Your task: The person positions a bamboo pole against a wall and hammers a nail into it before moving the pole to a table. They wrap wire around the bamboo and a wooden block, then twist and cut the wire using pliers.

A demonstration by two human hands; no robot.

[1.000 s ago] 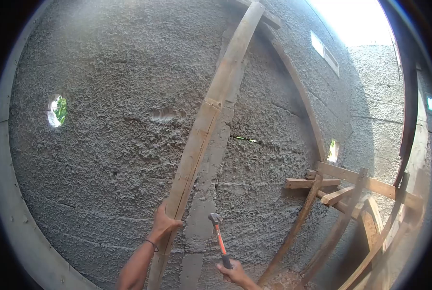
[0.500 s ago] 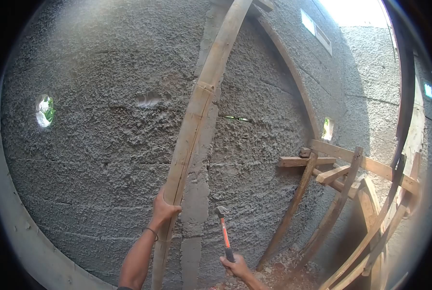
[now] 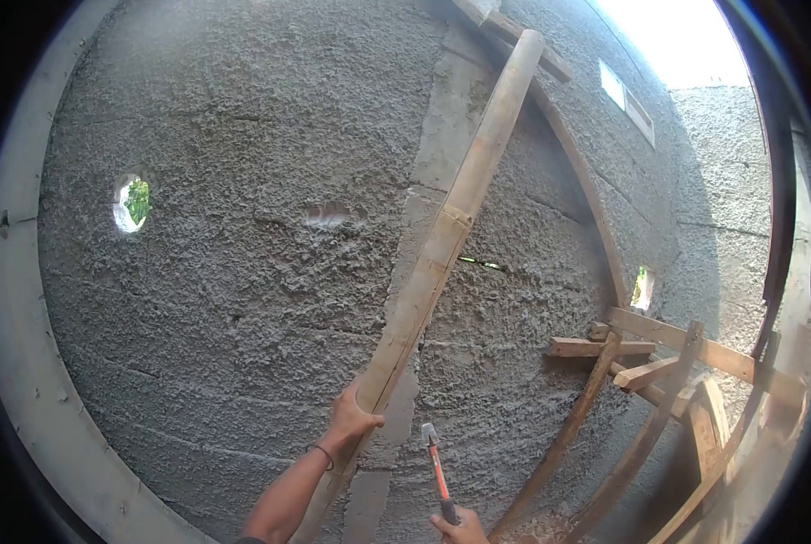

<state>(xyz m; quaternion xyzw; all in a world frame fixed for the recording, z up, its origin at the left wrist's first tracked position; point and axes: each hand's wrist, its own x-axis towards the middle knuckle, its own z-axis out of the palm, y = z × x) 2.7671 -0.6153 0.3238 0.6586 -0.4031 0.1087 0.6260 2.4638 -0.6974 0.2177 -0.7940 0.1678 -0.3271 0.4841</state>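
plank (image 3: 441,245): pale tan wood | hammer (image 3: 439,471): orange-red handle, grey head | wall (image 3: 242,272): grey, rough speckled render

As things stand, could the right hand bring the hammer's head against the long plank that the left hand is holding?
Probably yes. The right hand holds the hammer head-up just beside the plank, nothing lies between them, and the left hand grips lower left, clear of the head.

Daylight pours in from the upper right, where the sky (image 3: 677,36) burns out to pure white. The rough concrete wall (image 3: 242,272) before me is evenly lit and hazy toward the top, while its right side falls into shadow. My view bends like a fisheye: straight timbers curve, and a black ring closes the edges. The centre stays fairly sharp.
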